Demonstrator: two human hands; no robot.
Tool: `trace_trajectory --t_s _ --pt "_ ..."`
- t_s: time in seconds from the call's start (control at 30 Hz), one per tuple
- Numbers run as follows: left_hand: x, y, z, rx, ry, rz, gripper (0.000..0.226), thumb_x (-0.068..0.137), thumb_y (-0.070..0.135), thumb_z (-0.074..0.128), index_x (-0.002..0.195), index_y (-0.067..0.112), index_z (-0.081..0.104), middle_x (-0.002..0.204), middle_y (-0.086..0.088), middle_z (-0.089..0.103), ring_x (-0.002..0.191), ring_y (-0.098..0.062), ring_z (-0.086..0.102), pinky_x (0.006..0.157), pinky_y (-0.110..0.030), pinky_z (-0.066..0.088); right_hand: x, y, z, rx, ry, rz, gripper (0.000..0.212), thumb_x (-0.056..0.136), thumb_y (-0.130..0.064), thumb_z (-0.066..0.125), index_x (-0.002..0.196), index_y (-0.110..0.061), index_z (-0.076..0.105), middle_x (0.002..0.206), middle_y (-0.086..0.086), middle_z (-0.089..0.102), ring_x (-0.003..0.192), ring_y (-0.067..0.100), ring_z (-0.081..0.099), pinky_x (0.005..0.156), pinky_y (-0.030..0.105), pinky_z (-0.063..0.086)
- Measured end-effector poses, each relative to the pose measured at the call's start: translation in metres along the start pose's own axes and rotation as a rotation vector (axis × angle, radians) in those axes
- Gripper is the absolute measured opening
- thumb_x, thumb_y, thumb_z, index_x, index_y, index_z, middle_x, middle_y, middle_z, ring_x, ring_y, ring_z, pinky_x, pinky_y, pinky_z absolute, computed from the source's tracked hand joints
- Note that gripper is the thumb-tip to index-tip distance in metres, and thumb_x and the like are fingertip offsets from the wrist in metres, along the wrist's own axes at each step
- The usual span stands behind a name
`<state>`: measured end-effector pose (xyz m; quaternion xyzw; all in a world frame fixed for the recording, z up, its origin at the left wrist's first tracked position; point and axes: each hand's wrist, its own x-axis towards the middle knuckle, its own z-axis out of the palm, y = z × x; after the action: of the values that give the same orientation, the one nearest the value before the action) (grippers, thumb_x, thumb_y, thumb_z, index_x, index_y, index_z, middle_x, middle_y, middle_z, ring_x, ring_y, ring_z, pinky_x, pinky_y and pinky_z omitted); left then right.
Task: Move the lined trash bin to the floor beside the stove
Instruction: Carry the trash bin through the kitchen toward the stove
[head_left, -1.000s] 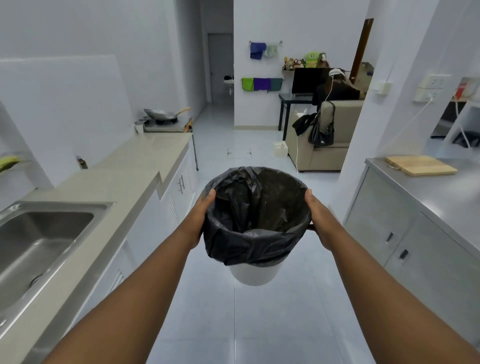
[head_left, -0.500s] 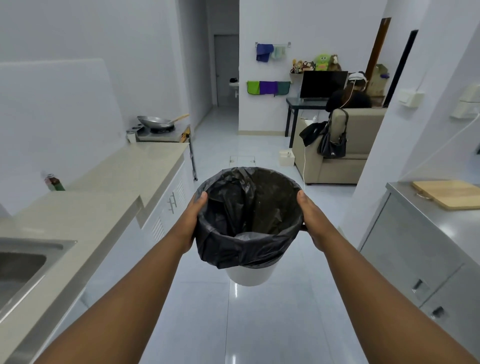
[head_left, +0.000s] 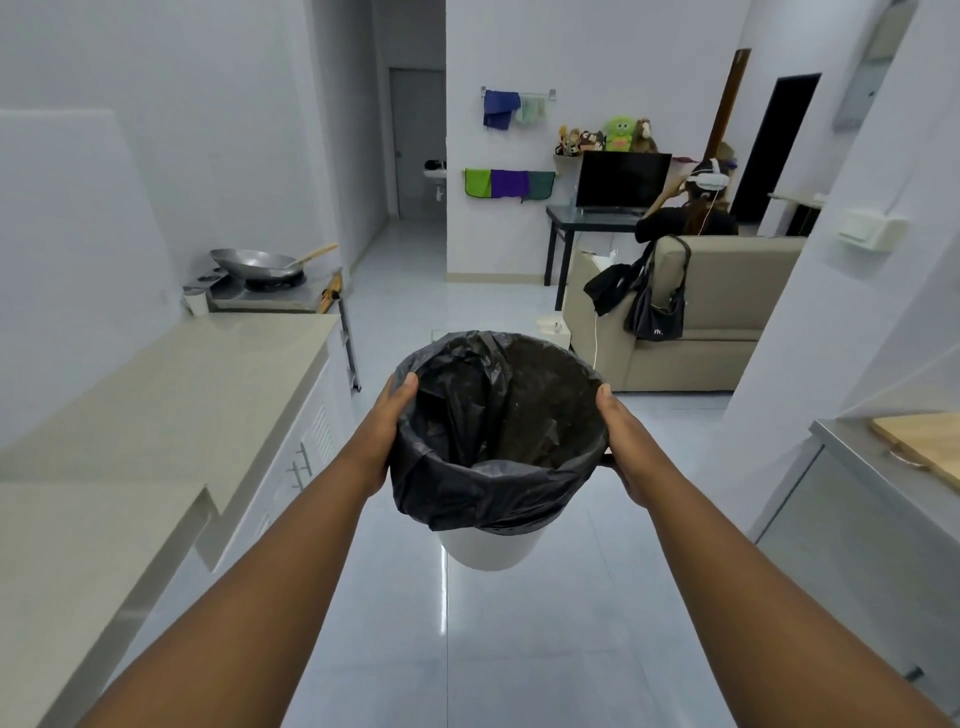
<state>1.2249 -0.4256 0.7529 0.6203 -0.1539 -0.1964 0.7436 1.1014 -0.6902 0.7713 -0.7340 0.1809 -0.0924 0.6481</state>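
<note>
I hold a white trash bin (head_left: 491, 548) lined with a black bag in front of me, off the floor and upright. My left hand (head_left: 382, 436) grips its left side and my right hand (head_left: 626, 447) grips its right side, thumbs over the bag's rim. The bag looks empty inside. Ahead on the left, at the far end of the counter, stands the stove (head_left: 275, 291) with a metal wok (head_left: 254, 262) on it. The tiled floor (head_left: 395, 291) to the right of the stove is open.
A beige counter (head_left: 171, 395) with white cabinets runs along my left. A steel counter (head_left: 852, 452) with a wooden board (head_left: 924, 441) is at right. Beyond, a beige sofa (head_left: 727, 322) with a black bag hung on it, and a person seated facing a screen.
I have walked forward along the aisle with the bin held in both hands. The sink has left view and the stove and sofa are nearer.
</note>
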Motion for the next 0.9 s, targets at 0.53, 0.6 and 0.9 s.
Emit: trace_trajectory --t_s 0.53,0.6,0.9 --pt "0.288 -0.017 -0.04 -0.007 0.023 -0.035 0.087 0.07 0.076 0.067 0.146 0.039 0.049 0.146 0.001 0.06 0.132 -0.024 0.058 0.115 -0.049 0.041 0.303 0.003 0.004 0.055 -0.002 0.036 0.068 0.093 -0.065 0.028 0.15 -0.029 0.033 0.151 0.005 0.044 0.13 0.026 0.049 0.103 0.041 0.043" --pt "0.327 -0.016 -0.039 -0.001 0.033 -0.035 0.089 0.069 0.076 0.068 0.147 0.038 0.049 0.146 0.0 0.06 0.132 -0.024 0.058 0.115 -0.05 0.041 0.345 0.0 -0.001 0.061 -0.009 0.044 0.07 0.092 -0.067 0.029 0.151 -0.028 0.032 0.151 0.006 0.043 0.132 0.028 0.048 0.106 0.043 0.042" --pt "0.488 -0.011 -0.041 0.003 0.09 -0.039 0.088 0.07 0.077 0.066 0.147 0.039 0.048 0.146 0.001 0.059 0.132 -0.024 0.058 0.114 -0.049 0.042 0.516 -0.016 -0.016 0.037 -0.058 0.049 0.083 0.08 -0.075 0.03 0.15 -0.029 0.032 0.151 0.005 0.043 0.133 0.029 0.046 0.11 0.046 0.04"
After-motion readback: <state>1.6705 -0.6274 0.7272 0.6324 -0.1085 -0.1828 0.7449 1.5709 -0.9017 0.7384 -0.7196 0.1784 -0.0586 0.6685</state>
